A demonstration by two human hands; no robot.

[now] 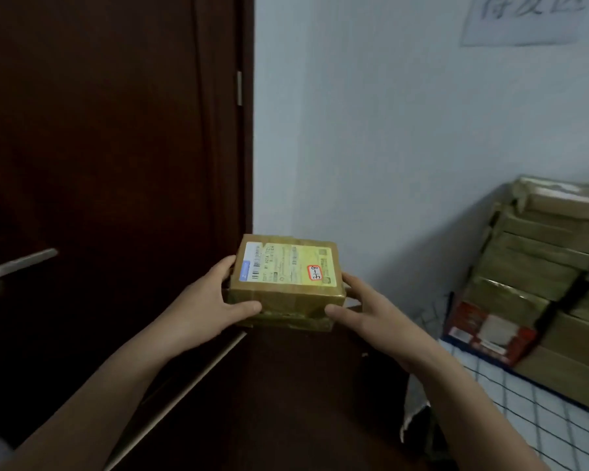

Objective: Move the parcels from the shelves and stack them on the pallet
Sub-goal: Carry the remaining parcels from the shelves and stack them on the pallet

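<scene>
Both grip: left hand (215, 300) and right hand (366, 309) curl round the parcel (286, 270) between them, probably to carry it level

Centre of the frame, the parcel (288, 290) is showing tan-brown cardboard under glossy yellowish tape, its label (288, 265) glowing white fading to yellow, with a blue strip at its left end. A small white sticker (316, 272) is wearing a red outline. Filling the left, the door (116, 130) is looking deep reddish-brown, its handle (21, 261) glinting silver-grey. The wall (388, 130) is reading pale bluish-white. At right, the stacked parcels (531, 260) are showing olive-tan, a box (487, 331) is flashing red and white, and the cloth (524, 402) lower right is running white with a dark grid.
</scene>
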